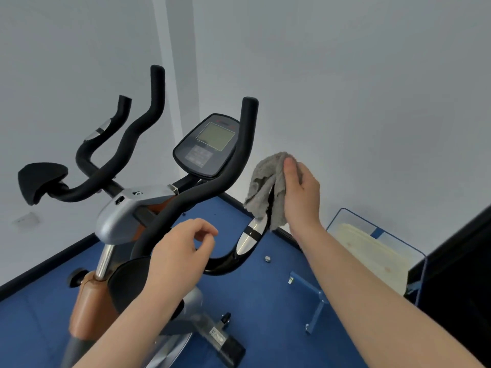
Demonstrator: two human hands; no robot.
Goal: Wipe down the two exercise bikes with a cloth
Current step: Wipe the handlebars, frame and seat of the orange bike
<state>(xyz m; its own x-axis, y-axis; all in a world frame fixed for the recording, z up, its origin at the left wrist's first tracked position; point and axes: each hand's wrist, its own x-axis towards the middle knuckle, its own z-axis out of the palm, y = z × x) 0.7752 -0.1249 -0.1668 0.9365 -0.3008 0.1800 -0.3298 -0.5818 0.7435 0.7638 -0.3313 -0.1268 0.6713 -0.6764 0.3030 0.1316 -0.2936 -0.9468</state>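
Observation:
An exercise bike (127, 208) with black foam handlebars, a grey stem and a console screen (210, 144) stands in front of me. My right hand (301, 192) grips a grey cloth (268, 187) wrapped round the tip of the right inner handlebar, just above its silver pulse sensor (249, 236). My left hand (180, 251) hovers with loosely curled fingers over the lower bend of the right handlebar (225, 179) and holds nothing. No second bike is in view.
The floor is blue carpet (265, 301) in a corner of white walls. A blue metal stand (316, 301) lies on the floor at the right, with a blue-framed panel (372, 245) and a dark object (457, 288) beyond it. A small round part (267, 259) lies on the carpet.

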